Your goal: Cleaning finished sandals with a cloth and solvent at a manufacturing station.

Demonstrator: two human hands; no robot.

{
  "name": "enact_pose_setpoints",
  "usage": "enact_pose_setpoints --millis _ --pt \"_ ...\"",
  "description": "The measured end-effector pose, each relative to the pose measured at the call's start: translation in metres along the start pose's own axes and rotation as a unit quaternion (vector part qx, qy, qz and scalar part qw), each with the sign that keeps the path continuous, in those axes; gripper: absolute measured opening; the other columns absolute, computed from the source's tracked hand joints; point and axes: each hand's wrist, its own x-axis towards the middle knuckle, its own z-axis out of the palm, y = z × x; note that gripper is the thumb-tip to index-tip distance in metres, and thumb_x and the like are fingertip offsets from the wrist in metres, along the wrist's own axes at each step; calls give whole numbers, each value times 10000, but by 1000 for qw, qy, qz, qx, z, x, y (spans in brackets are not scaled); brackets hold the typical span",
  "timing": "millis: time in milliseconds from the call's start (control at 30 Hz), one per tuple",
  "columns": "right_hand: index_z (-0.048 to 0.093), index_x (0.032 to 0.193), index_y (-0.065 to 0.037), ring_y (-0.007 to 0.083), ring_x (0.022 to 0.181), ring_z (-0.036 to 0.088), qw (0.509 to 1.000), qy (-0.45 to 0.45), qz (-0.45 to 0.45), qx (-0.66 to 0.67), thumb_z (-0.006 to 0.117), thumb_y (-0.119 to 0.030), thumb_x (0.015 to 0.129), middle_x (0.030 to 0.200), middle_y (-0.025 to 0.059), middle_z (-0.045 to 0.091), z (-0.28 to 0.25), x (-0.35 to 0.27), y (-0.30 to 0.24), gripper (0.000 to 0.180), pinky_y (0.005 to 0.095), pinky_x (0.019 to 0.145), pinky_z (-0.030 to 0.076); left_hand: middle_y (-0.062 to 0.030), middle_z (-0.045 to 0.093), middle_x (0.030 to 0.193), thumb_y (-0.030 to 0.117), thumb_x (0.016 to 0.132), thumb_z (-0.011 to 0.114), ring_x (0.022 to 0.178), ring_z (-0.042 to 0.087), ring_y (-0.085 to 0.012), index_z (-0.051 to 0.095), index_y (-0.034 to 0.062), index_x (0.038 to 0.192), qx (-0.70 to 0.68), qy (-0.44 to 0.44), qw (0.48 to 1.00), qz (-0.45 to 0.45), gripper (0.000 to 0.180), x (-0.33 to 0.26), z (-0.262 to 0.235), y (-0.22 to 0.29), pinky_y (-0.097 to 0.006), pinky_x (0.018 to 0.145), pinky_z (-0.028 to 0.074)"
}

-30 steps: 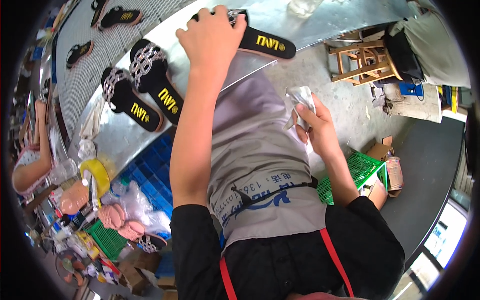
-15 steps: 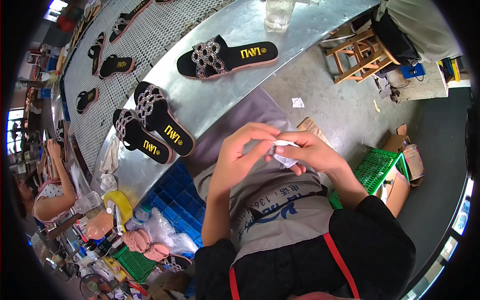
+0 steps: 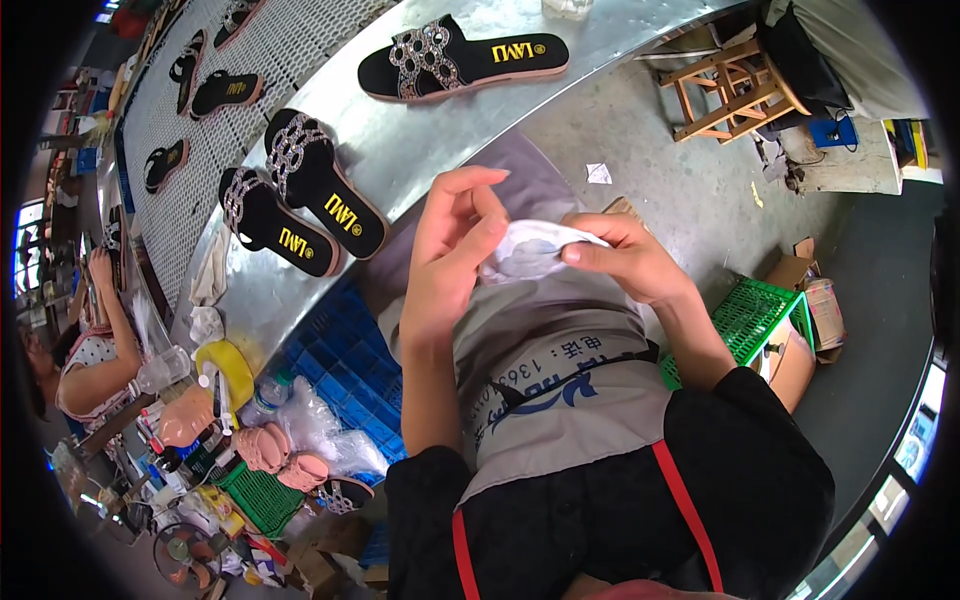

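Note:
A small white cloth (image 3: 528,248) with a greyish patch is stretched between my hands, above my apron. My right hand (image 3: 632,258) pinches its right end between thumb and fingers. At the cloth's left edge is my left hand (image 3: 452,240), closed on it with the thumb, while the index finger sticks out above. Beyond my left hand, a pair of black sandals (image 3: 335,205) with jewelled straps lies on the metal table (image 3: 420,150). One more black jewelled sandal (image 3: 465,60) lies farther back on it.
More sandals (image 3: 225,92) sit on a mesh conveyor (image 3: 215,135) at the far left. A yellow tape roll (image 3: 228,372) is by the table's near end, above blue crates (image 3: 335,360). A green crate (image 3: 745,320) and wooden stool (image 3: 735,95) stand right. Another person (image 3: 100,370) is at left.
My hands have moved apart, and the cloth, bunched up before, is now spread between them. The view has shifted, so the table and sandals appear higher.

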Motion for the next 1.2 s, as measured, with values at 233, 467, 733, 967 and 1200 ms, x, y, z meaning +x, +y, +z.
enact_pose_setpoints --millis 233,467,733,967,1200 --pt "649 1278 -11 77 992 621 996 -35 24 85 749 -134 939 1092 8 693 19 16 -4 374 250 896 474 6 597 917 85 999 678 795 551 -38 622 54 1297 186 -19 982 -43 305 8 6 7 -203 682 413" --pt "659 1302 -32 89 915 680 950 14 35 311 718 -175 980 1067 15 720 42 8 8 357 262 771 539 1 629 893 56 966 704 726 545 -23 631 45 1257 264 47 963 23 300 16 9 -1 -182 594 396" --pt "655 1299 -64 70 900 680 923 -68 49 376 712 -230 1001 1051 -1 715 24 6 22 346 248 747 541 -4 644 890 48 960 712 711 568 -35 644 46 1223 242 34 970 6 272 22 16 -5 -180 575 409" --pt "674 1266 -56 71 854 683 937 76 -37 339 646 -271 1050 1033 1 721 36 23 -2 306 247 727 549 -98 627 1047 -15 1022 583 936 596 -107 520 17 1305 185 157 959 147 291 12 44 -63 -235 812 476" --pt "678 1288 -57 99 882 660 938 254 -165 171 613 -244 1071 1025 23 711 17 50 8 294 275 817 552 -138 633 1132 6 1053 542 998 641 -167 534 -19 1291 404 126 871 250 239 25 51 -83 -299 835 521"
